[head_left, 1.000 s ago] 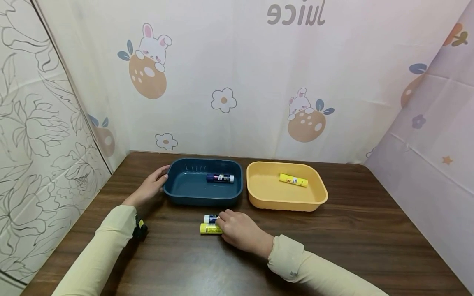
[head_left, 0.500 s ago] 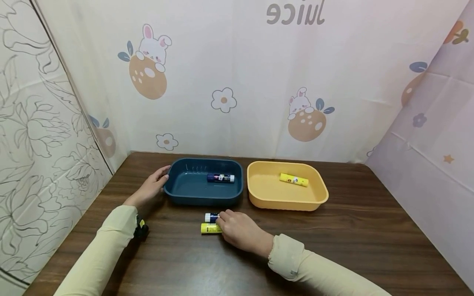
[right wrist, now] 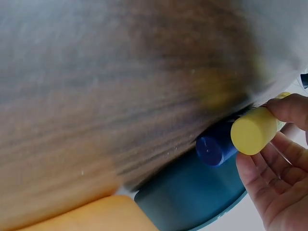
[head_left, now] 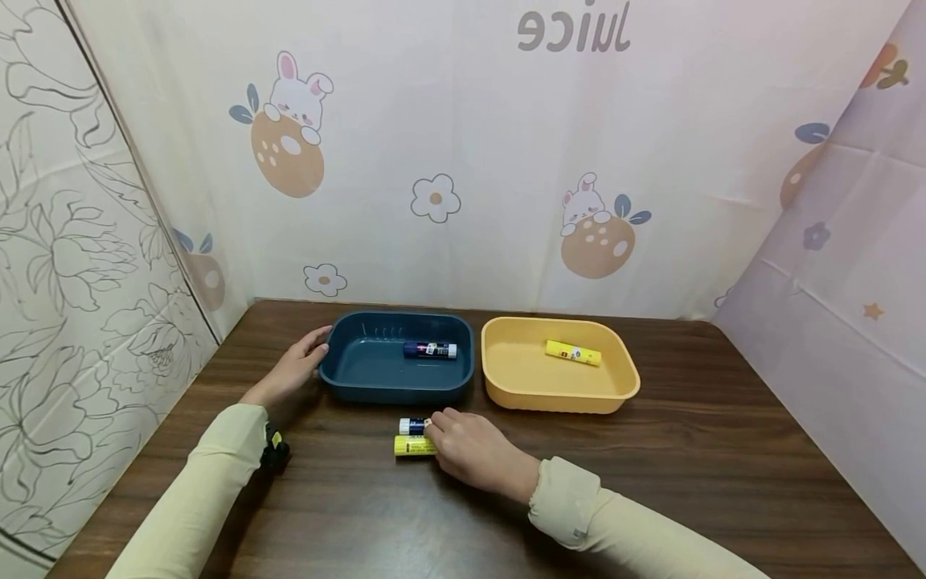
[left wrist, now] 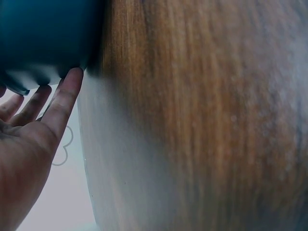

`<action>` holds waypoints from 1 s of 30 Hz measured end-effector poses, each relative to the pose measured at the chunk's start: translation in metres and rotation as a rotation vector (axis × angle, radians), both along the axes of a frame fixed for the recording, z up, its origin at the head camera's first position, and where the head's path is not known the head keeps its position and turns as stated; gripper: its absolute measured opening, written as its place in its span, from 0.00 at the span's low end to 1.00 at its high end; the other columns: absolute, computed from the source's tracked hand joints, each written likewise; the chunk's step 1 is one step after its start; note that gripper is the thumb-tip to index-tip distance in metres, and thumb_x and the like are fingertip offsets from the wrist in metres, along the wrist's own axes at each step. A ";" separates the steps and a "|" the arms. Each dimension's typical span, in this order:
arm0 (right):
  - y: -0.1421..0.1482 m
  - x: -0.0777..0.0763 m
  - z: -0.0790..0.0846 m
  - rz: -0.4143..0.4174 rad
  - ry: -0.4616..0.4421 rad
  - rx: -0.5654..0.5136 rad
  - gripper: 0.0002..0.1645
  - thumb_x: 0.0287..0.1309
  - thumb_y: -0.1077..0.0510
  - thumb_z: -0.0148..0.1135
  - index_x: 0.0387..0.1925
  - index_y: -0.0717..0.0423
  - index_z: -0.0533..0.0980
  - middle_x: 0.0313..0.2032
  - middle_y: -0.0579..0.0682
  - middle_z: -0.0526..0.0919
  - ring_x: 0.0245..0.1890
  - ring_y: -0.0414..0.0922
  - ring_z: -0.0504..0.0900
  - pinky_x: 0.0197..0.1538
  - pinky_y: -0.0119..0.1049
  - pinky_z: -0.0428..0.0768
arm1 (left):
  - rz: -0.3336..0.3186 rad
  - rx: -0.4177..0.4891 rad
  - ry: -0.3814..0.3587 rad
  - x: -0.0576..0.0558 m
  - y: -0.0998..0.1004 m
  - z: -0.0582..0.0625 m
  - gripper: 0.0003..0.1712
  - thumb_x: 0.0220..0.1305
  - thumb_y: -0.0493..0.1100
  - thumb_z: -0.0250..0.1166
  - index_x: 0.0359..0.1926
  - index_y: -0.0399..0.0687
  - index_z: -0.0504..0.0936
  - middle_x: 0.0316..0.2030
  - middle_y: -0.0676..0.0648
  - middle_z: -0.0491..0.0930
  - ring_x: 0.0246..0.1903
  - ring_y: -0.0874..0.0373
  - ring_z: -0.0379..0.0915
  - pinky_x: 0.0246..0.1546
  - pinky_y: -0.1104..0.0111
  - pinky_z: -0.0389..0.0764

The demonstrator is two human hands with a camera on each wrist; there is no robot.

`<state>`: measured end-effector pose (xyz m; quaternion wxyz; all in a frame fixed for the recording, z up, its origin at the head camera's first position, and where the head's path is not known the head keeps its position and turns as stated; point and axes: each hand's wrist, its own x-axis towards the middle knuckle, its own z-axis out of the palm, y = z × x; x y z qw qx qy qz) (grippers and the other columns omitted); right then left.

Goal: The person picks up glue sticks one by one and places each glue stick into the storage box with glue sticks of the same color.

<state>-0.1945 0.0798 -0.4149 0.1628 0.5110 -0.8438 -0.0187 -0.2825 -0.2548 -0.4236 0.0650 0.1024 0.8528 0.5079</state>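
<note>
On the brown surface, before the blue tray whose left end the left hand touches with extended fingers, the nearer right hand pinches the right end of the yellow glue stick, its long axis running leftward from thumb and fingers, the blue glue stick parallel just beyond.

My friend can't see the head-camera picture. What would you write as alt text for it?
A person's right hand grips a yellow glue stick next to a navy one, while the left hand touches a blue tray on a brown table. Right of the blue tray, a yellow tray holds another yellow stick; the blue one holds another navy stick.
</note>
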 end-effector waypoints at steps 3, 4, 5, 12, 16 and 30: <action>0.001 -0.001 0.003 0.003 0.006 -0.005 0.07 0.57 0.57 0.62 0.37 0.55 0.79 0.32 0.46 0.77 0.31 0.40 0.72 0.32 0.28 0.75 | -0.003 0.002 0.004 0.000 0.000 0.000 0.31 0.78 0.47 0.39 0.74 0.39 0.46 0.68 0.28 0.52 0.63 0.34 0.56 0.54 0.45 0.70; 0.002 -0.001 0.004 0.003 0.006 -0.004 0.07 0.57 0.57 0.62 0.37 0.55 0.79 0.32 0.46 0.77 0.31 0.40 0.72 0.32 0.28 0.75 | -0.003 0.005 0.003 0.000 0.000 0.000 0.31 0.78 0.46 0.39 0.74 0.39 0.46 0.68 0.28 0.52 0.63 0.34 0.56 0.54 0.45 0.70; 0.002 -0.001 0.005 0.002 0.005 -0.004 0.08 0.57 0.57 0.62 0.38 0.55 0.79 0.32 0.46 0.77 0.31 0.40 0.72 0.33 0.28 0.75 | 0.000 0.008 0.002 0.000 0.000 0.000 0.30 0.78 0.46 0.40 0.74 0.40 0.46 0.68 0.29 0.52 0.63 0.34 0.56 0.54 0.45 0.70; 0.008 -0.003 0.016 -0.011 0.004 0.000 0.11 0.57 0.55 0.64 0.41 0.56 0.80 0.34 0.46 0.79 0.31 0.40 0.72 0.35 0.27 0.76 | 0.001 0.007 -0.005 0.001 0.000 0.000 0.30 0.78 0.46 0.39 0.74 0.39 0.45 0.68 0.28 0.53 0.63 0.34 0.57 0.54 0.46 0.71; 0.011 -0.003 0.023 -0.022 0.001 -0.019 0.11 0.56 0.56 0.64 0.41 0.55 0.80 0.34 0.46 0.79 0.32 0.39 0.72 0.35 0.27 0.76 | -0.007 0.017 0.009 0.001 0.000 0.001 0.30 0.78 0.45 0.40 0.73 0.38 0.46 0.67 0.28 0.54 0.63 0.34 0.57 0.53 0.46 0.71; 0.036 -0.015 0.045 -0.061 0.010 -0.095 0.15 0.52 0.58 0.70 0.42 0.56 0.79 0.37 0.48 0.80 0.34 0.41 0.76 0.39 0.31 0.79 | -0.026 0.032 0.017 0.000 -0.003 0.000 0.31 0.78 0.45 0.40 0.73 0.37 0.45 0.68 0.28 0.52 0.64 0.34 0.55 0.53 0.48 0.72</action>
